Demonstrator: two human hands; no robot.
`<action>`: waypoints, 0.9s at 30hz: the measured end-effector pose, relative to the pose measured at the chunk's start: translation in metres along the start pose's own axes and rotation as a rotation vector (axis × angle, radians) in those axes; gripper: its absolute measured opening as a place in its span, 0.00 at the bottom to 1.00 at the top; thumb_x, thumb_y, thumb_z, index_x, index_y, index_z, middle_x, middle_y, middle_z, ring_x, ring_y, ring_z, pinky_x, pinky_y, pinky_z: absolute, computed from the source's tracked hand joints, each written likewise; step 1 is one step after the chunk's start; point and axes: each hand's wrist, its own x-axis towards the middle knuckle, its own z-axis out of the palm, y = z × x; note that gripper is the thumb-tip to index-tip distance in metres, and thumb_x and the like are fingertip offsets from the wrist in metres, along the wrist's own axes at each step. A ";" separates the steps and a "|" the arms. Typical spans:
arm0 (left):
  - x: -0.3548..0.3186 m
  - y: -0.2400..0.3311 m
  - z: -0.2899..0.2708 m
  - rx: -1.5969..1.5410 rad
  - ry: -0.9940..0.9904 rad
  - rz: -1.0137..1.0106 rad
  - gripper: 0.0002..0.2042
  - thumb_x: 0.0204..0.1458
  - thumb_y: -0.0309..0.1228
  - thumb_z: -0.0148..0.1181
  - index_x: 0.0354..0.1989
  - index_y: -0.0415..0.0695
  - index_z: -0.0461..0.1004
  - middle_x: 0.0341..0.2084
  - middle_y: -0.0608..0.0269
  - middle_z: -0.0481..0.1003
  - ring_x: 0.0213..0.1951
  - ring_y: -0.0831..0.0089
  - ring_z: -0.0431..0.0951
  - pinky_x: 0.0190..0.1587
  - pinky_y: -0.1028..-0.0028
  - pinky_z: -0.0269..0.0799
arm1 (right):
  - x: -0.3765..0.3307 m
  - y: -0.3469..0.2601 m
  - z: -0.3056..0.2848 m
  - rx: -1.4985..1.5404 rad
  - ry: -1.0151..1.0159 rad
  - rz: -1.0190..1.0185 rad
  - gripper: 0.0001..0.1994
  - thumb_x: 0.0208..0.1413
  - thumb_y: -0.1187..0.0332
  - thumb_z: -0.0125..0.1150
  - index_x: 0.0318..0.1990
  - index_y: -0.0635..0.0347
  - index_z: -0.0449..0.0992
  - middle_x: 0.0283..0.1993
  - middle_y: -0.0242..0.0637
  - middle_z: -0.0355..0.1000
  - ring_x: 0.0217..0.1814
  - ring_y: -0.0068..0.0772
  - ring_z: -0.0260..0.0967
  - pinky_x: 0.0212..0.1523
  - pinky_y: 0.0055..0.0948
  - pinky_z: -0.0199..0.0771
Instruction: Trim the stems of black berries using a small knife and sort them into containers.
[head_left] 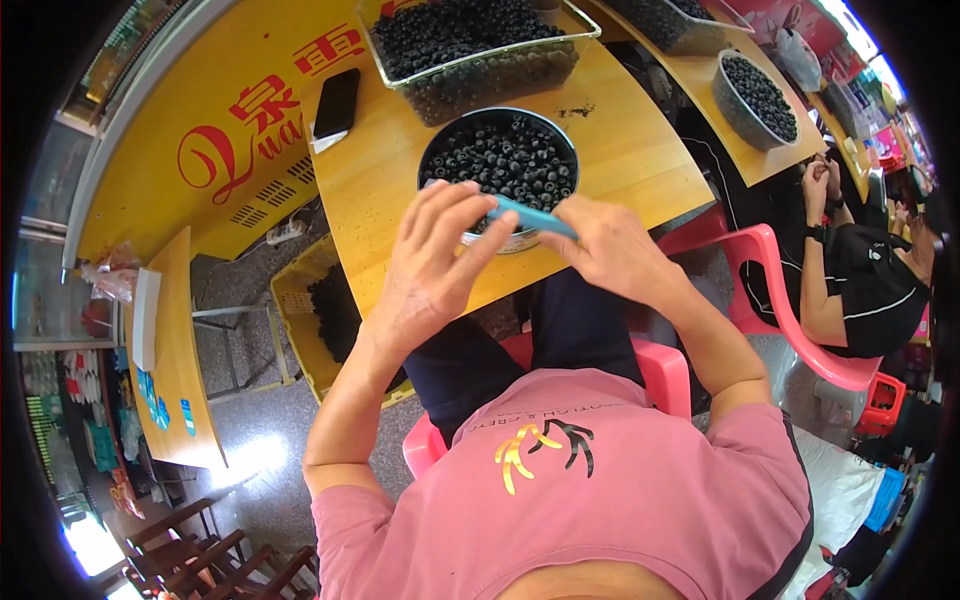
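Note:
My right hand [610, 245] is closed round one end of a slim blue tool [535, 217], perhaps a knife or peeler handle. At its other end, the bent fingers and thumb of my left hand [435, 250] come together; what they pinch is hidden. Both hands are over the near rim of a round bowl [428, 150]. Small dark round berries or beads [515, 160] fill it; their exact kind is unclear. Behind the bowl, a clear plastic tub [480, 90] holds many more of the same dark pieces.
The wooden table [630, 140] bears a black phone [337, 103] at its left and dark crumbs by the tub. A yellow crate [300, 315] stands below left. At right, a pink chair [770, 280], another bowl of dark pieces [755, 100] and a person in black [865, 280] are close by.

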 end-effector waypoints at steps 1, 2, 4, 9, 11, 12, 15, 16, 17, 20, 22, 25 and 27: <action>0.001 -0.002 -0.002 0.036 0.042 -0.040 0.23 0.43 0.19 0.61 0.52 0.46 0.76 0.49 0.56 0.73 0.55 0.55 0.72 0.60 0.52 0.67 | 0.004 0.006 0.000 -0.001 0.005 0.002 0.14 0.59 0.60 0.62 0.34 0.63 0.72 0.30 0.49 0.69 0.35 0.56 0.70 0.35 0.47 0.67; -0.002 -0.006 0.001 0.037 0.097 -0.060 0.24 0.42 0.17 0.61 0.51 0.46 0.77 0.50 0.57 0.73 0.57 0.54 0.71 0.61 0.52 0.66 | 0.009 0.011 -0.001 -0.087 0.046 0.022 0.14 0.58 0.60 0.62 0.34 0.63 0.72 0.31 0.48 0.69 0.35 0.55 0.70 0.35 0.46 0.68; -0.008 -0.008 0.001 0.038 0.100 -0.101 0.24 0.41 0.17 0.62 0.51 0.46 0.77 0.50 0.57 0.73 0.57 0.54 0.71 0.61 0.52 0.66 | 0.016 0.019 -0.004 -0.222 0.080 0.040 0.14 0.58 0.59 0.63 0.33 0.62 0.72 0.32 0.46 0.70 0.36 0.53 0.71 0.35 0.45 0.69; -0.035 -0.017 0.007 0.017 0.166 -0.258 0.22 0.45 0.15 0.61 0.52 0.45 0.77 0.50 0.54 0.72 0.56 0.52 0.71 0.61 0.52 0.65 | 0.028 0.027 -0.010 -0.289 0.122 -0.050 0.14 0.55 0.58 0.66 0.35 0.60 0.76 0.37 0.41 0.71 0.36 0.46 0.72 0.38 0.41 0.71; -0.052 -0.022 0.010 0.041 0.175 -0.303 0.20 0.49 0.15 0.60 0.52 0.43 0.76 0.50 0.52 0.72 0.55 0.51 0.72 0.59 0.54 0.66 | 0.034 0.017 -0.023 -0.280 0.187 -0.133 0.13 0.55 0.58 0.66 0.37 0.59 0.77 0.39 0.39 0.71 0.36 0.41 0.71 0.38 0.37 0.72; -0.063 -0.024 0.013 0.031 0.216 -0.415 0.20 0.50 0.15 0.60 0.52 0.42 0.76 0.50 0.51 0.72 0.55 0.51 0.72 0.58 0.56 0.67 | 0.037 0.003 -0.041 -0.051 0.257 -0.116 0.15 0.54 0.58 0.67 0.39 0.60 0.77 0.41 0.38 0.72 0.35 0.37 0.70 0.39 0.35 0.72; -0.081 -0.025 0.023 0.032 0.277 -0.623 0.18 0.53 0.17 0.59 0.54 0.40 0.75 0.51 0.49 0.71 0.54 0.51 0.72 0.56 0.62 0.68 | 0.030 -0.042 -0.113 0.194 0.433 -0.309 0.23 0.50 0.56 0.70 0.45 0.66 0.76 0.47 0.38 0.72 0.33 0.27 0.65 0.37 0.30 0.69; -0.084 -0.025 0.029 0.021 0.289 -0.685 0.18 0.54 0.17 0.59 0.54 0.40 0.74 0.50 0.49 0.71 0.53 0.52 0.72 0.56 0.62 0.68 | 0.026 -0.065 -0.130 0.413 0.558 -0.187 0.31 0.47 0.50 0.70 0.49 0.71 0.72 0.49 0.40 0.72 0.33 0.27 0.64 0.39 0.29 0.67; -0.085 -0.024 0.032 0.010 0.303 -0.743 0.18 0.54 0.17 0.59 0.55 0.40 0.74 0.50 0.49 0.71 0.53 0.53 0.72 0.56 0.63 0.68 | 0.019 -0.067 -0.170 0.410 0.563 -0.187 0.31 0.47 0.50 0.70 0.49 0.71 0.72 0.49 0.40 0.72 0.33 0.27 0.64 0.39 0.29 0.67; -0.087 -0.024 0.045 -0.028 0.287 -0.775 0.18 0.55 0.18 0.58 0.56 0.40 0.73 0.50 0.50 0.71 0.54 0.53 0.71 0.56 0.63 0.68 | 0.002 -0.036 -0.230 -0.336 0.002 -0.644 0.31 0.56 0.44 0.52 0.48 0.71 0.72 0.45 0.46 0.73 0.44 0.41 0.71 0.47 0.44 0.72; -0.083 -0.026 0.052 -0.047 0.273 -0.785 0.18 0.55 0.18 0.58 0.55 0.39 0.73 0.51 0.50 0.71 0.54 0.53 0.71 0.57 0.63 0.67 | 0.001 -0.028 -0.239 -0.342 -0.002 -0.641 0.31 0.56 0.45 0.53 0.49 0.71 0.72 0.46 0.46 0.73 0.45 0.42 0.71 0.47 0.44 0.72; -0.082 -0.029 0.054 -0.021 0.212 -0.803 0.17 0.58 0.20 0.56 0.56 0.40 0.72 0.52 0.50 0.71 0.56 0.54 0.71 0.60 0.63 0.65 | 0.007 -0.034 -0.239 -0.369 -0.004 -0.627 0.30 0.56 0.46 0.53 0.49 0.70 0.72 0.47 0.46 0.72 0.45 0.42 0.70 0.47 0.45 0.73; -0.086 -0.037 0.051 -0.045 0.208 -0.798 0.17 0.58 0.20 0.56 0.56 0.39 0.72 0.52 0.49 0.71 0.56 0.53 0.71 0.60 0.63 0.65 | 0.017 -0.053 -0.234 -0.389 -0.011 -0.602 0.29 0.56 0.47 0.53 0.49 0.70 0.72 0.48 0.46 0.72 0.46 0.43 0.70 0.47 0.45 0.73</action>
